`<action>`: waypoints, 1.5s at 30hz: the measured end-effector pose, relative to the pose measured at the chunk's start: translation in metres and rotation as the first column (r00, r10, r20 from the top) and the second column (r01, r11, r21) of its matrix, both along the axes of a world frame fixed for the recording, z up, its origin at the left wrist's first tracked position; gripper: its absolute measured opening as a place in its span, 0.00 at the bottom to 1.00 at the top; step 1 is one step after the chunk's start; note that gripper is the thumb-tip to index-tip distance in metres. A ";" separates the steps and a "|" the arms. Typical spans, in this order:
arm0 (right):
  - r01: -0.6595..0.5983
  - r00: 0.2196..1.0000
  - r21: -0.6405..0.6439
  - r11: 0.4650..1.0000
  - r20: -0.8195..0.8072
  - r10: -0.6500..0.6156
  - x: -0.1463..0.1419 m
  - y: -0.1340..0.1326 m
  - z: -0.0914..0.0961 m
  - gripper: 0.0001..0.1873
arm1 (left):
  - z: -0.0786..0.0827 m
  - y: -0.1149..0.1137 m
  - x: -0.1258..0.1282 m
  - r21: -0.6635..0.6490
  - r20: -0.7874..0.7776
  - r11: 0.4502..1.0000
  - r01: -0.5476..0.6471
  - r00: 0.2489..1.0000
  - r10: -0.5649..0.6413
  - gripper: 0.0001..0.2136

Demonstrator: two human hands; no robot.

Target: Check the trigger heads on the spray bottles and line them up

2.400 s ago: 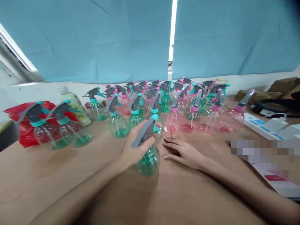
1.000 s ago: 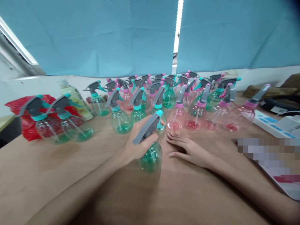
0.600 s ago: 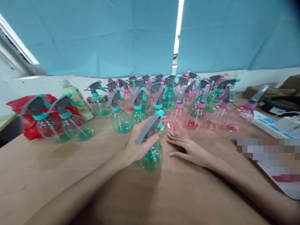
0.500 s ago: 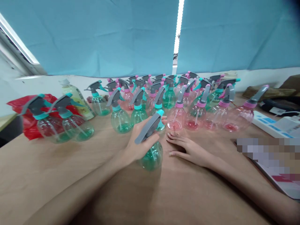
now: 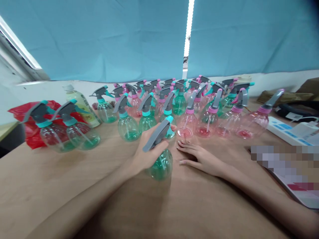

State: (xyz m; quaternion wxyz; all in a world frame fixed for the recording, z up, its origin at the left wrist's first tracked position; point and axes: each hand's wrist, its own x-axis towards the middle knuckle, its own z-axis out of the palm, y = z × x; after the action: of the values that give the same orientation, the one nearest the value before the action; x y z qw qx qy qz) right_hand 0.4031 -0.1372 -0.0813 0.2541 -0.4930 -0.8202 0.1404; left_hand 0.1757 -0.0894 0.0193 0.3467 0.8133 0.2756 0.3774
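Note:
My left hand (image 5: 148, 149) is wrapped around the neck of a green spray bottle (image 5: 161, 167) with a grey and turquoise trigger head, which stands near the middle of the wooden table (image 5: 194, 205). Part of its neck is hidden by the fingers. My right hand (image 5: 200, 157) lies on the tabletop just right of that bottle, fingers stretched out and holding nothing. Beyond it, a row of pink spray bottles (image 5: 186, 127) runs to the right. Green spray bottles (image 5: 129, 129) stand behind and to the left of my left hand.
Several more pink and green spray bottles crowd the back. At left, two clear-green spray bottles (image 5: 83, 137) stand before a red plastic bag (image 5: 31, 134) and a pale bottle with a label (image 5: 82, 104). A white power strip (image 5: 286, 131) and a blurred flat object (image 5: 294, 182) lie right.
Hardly anything differs. The view has shifted very slightly; my left hand keeps its hold on the spray bottle and my right hand stays flat on the table.

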 end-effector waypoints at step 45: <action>-0.057 0.995 -0.070 0.996 -0.081 0.051 0.009 0.004 0.002 0.27 | 0.007 0.000 0.001 0.064 -0.005 0.997 -0.032 0.999 0.032 0.08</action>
State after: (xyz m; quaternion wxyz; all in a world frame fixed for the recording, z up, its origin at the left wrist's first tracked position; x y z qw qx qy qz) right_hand 0.4121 -0.1329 -0.0796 0.2645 -0.4734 -0.8170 0.1959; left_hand 0.1771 -0.0894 0.0260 0.3136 0.8205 0.2773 0.3893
